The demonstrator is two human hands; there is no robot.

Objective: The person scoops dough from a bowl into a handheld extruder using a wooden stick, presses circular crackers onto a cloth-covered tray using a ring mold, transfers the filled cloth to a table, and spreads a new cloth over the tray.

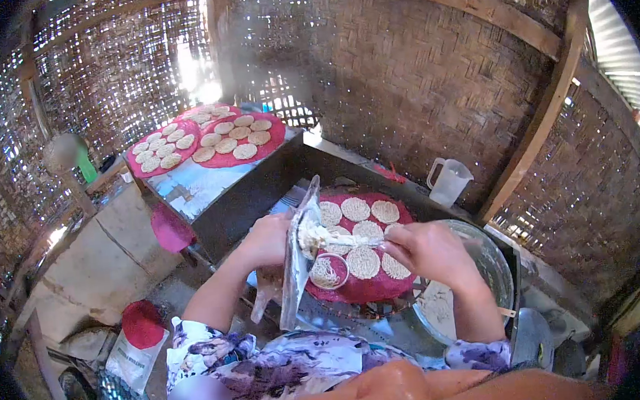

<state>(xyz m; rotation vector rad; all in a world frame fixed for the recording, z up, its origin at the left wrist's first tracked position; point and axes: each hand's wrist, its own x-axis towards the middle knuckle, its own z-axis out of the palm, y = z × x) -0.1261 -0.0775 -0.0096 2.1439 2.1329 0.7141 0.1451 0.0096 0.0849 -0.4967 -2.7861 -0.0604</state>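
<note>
My left hand (268, 242) is closed on a long grey board-like press (292, 270), tilted on edge, with wet white dough (312, 234) heaped at its middle. My right hand (431, 250) pinches a thin, dough-coated utensil, perhaps a spoon or spatula (349, 240), whose far end reaches into that dough. Below both hands lies a round red mat (357, 293) carrying several pale, lacy dough discs (362, 263). A small ring (329, 271) sits on the mat around strands of dough, close to the press.
Two or more red mats with discs (236, 140) lie on a raised box (206, 186) at the back left. A large basin (501, 261) with white dough stands right of my right hand. A clear plastic jug (450, 181) is behind it. Woven walls (407, 65) enclose the space.
</note>
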